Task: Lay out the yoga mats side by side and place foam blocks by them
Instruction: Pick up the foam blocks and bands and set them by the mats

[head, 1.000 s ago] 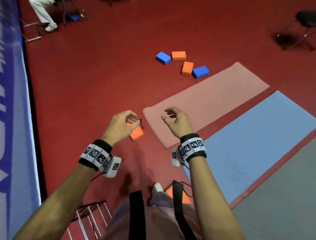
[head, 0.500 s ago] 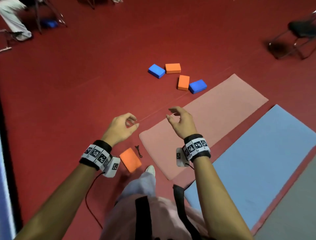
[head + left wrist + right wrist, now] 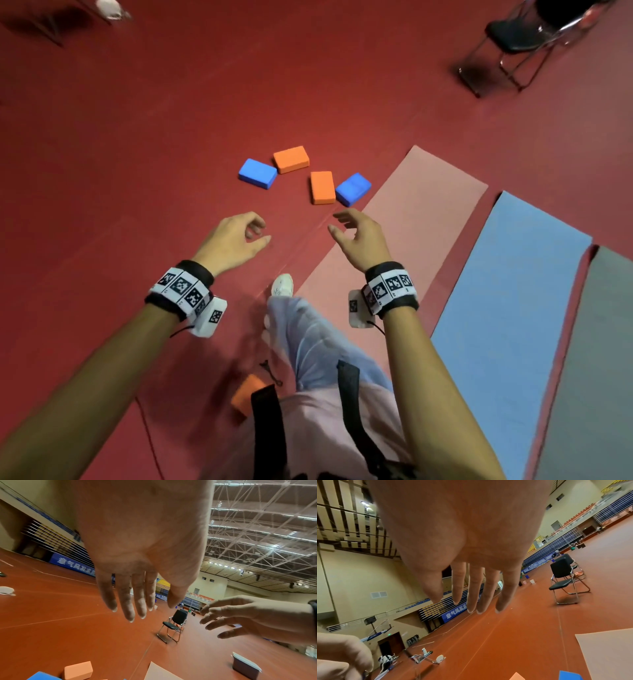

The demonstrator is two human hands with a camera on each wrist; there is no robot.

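Three mats lie side by side on the red floor: a pink mat (image 3: 407,219), a blue mat (image 3: 507,301) and a grey mat (image 3: 592,383). Ahead of me sit two blue blocks (image 3: 257,173) (image 3: 353,188) and two orange blocks (image 3: 291,159) (image 3: 322,187). Another orange block (image 3: 245,394) lies by my legs, beside the pink mat's near end. My left hand (image 3: 255,233) and right hand (image 3: 339,222) hang in the air, fingers loose, holding nothing. In the left wrist view an orange block (image 3: 78,670) shows below my fingers (image 3: 130,609).
A black folding chair (image 3: 513,37) stands at the far right. A small black clip (image 3: 272,373) lies by the near orange block. My foot (image 3: 282,284) steps at the pink mat's left edge. A dark box (image 3: 245,665) sits on the floor.
I have walked forward along the pink mat. The orange block by its near end has slid back under me, and the group of blocks is closer. Both hands stay empty.
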